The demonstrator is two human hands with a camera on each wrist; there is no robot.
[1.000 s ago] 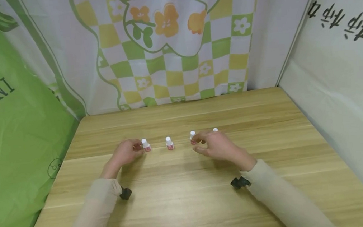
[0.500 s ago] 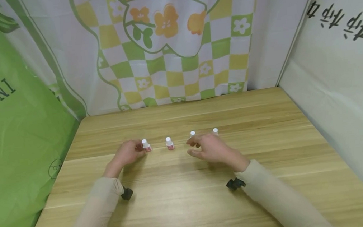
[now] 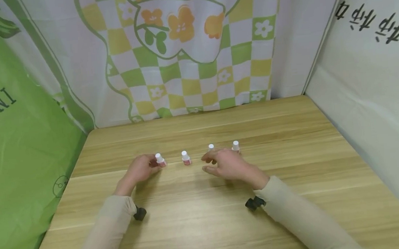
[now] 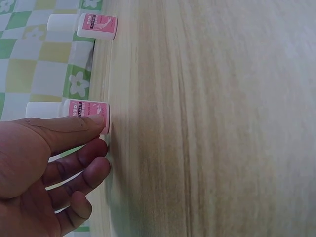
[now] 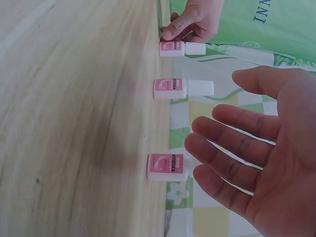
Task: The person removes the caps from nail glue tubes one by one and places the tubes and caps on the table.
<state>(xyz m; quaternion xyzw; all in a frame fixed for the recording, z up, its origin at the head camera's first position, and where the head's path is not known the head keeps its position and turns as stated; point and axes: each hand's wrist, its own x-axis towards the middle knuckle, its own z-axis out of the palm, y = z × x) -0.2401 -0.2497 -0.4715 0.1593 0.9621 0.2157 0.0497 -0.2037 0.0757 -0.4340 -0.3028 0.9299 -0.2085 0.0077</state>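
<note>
Small white nail glue bottles with pink labels stand upright in a row. My left hand (image 3: 140,170) pinches the leftmost bottle (image 3: 160,160); in the left wrist view the thumb (image 4: 74,129) lies across that bottle's label, and the other fingers are partly hidden behind. Beside it stands the second bottle (image 3: 186,158), which neither hand touches. My right hand (image 3: 228,164) hovers with spread, relaxed fingers in front of the third bottle (image 3: 211,147), hiding its lower part in the head view. In the right wrist view nothing is held. The fourth bottle (image 3: 235,145) stands behind the right hand, partly covered.
The bottles stand on a wood-grain table (image 3: 200,219). A checkered cloth (image 3: 192,77) hangs behind its far edge. Green fabric (image 3: 15,136) hangs at the left and white fabric (image 3: 370,85) at the right.
The right hand has moved left and slightly toward the near side, away from the third bottle, uncovering more of the fourth. The left hand stays at the leftmost bottle.
</note>
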